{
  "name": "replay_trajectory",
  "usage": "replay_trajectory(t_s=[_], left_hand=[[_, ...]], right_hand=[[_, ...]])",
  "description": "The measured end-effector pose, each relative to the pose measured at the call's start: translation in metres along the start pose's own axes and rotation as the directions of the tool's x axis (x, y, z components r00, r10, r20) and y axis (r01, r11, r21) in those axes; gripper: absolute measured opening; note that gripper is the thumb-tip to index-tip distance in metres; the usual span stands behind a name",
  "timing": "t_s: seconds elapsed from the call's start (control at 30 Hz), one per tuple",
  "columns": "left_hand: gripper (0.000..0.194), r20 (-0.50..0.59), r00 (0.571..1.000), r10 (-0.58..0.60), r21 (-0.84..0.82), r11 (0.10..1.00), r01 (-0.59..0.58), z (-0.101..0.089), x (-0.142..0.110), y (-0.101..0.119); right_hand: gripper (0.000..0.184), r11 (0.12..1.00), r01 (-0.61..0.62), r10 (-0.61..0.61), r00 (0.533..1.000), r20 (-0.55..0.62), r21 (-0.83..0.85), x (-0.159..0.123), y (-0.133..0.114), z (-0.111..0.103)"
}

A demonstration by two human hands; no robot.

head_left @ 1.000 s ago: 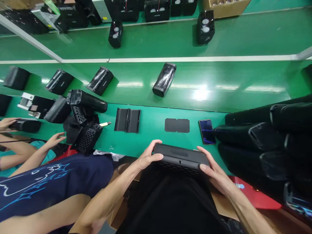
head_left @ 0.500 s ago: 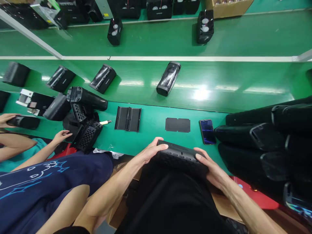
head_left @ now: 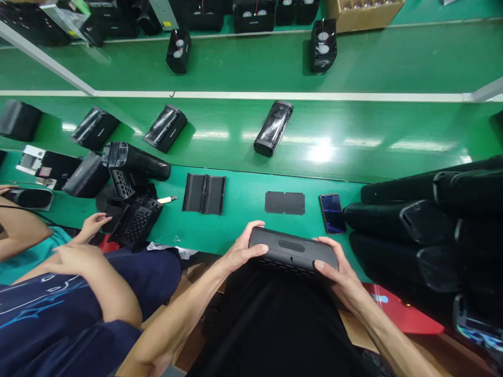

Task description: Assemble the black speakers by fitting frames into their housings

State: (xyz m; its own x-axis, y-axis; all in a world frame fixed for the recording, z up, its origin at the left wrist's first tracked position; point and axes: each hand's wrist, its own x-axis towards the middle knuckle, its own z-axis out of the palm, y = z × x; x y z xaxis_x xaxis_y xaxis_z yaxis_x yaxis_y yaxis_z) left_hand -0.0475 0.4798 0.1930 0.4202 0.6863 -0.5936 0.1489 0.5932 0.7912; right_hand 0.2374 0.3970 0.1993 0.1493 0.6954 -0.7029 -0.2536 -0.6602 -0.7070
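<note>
The left hand is partly closed around the left end of a black case, with its thumb pressed on the face turned toward the wearer and its fingers going behind the far edge. The right hand is curled about as far round the other end, thumb on the same face and fingers over the far side. The case is held between both hands, in front of the wearer's dark clothing and at the near edge of the green surface. An oval patch and a small slot show on its face, with rows of holes below.

Beyond the case, between the two hands, a flat black sheet lies on the surface. A phone lies just beyond the right hand, and to the right of that hand is a large pile of dark cases. Beyond the left hand and to its left lies a black two-part panel. Farther left are a small pale-handled tool and a heap of black parts.

Farther out from both hands, a shiny black speaker sits at a slant on the green strip. To the left of the left hand, a person in a dark blue shirt sits close by. A red object is below and right of the right hand.
</note>
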Motion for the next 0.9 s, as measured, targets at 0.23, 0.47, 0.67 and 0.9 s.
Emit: replay_trajectory(t_s=[0.23,0.47,0.67,0.9], left_hand=[[0.053,-0.069,0.982,-0.175,-0.015,0.985,0.174,0.000,0.018,-0.014],[0.058,-0.017,0.963,-0.269,-0.060,0.962,0.268,-0.008,0.035,-0.031],[0.053,-0.082,0.960,-0.268,-0.008,0.963,0.268,-0.004,0.039,-0.038],[0.084,0.022,0.997,-0.076,-0.102,0.992,0.078,-0.026,0.035,-0.037]], right_hand=[[0.065,0.954,-0.295,0.292,0.954,0.068,0.049,0.018,-0.005,0.000],[0.067,0.925,-0.367,0.365,0.930,0.046,0.099,0.040,0.011,-0.001],[0.061,0.933,-0.356,0.356,0.934,0.012,0.056,0.042,0.021,-0.008],[0.081,0.983,-0.138,0.157,0.973,0.169,-0.120,0.039,0.020,-0.021]])
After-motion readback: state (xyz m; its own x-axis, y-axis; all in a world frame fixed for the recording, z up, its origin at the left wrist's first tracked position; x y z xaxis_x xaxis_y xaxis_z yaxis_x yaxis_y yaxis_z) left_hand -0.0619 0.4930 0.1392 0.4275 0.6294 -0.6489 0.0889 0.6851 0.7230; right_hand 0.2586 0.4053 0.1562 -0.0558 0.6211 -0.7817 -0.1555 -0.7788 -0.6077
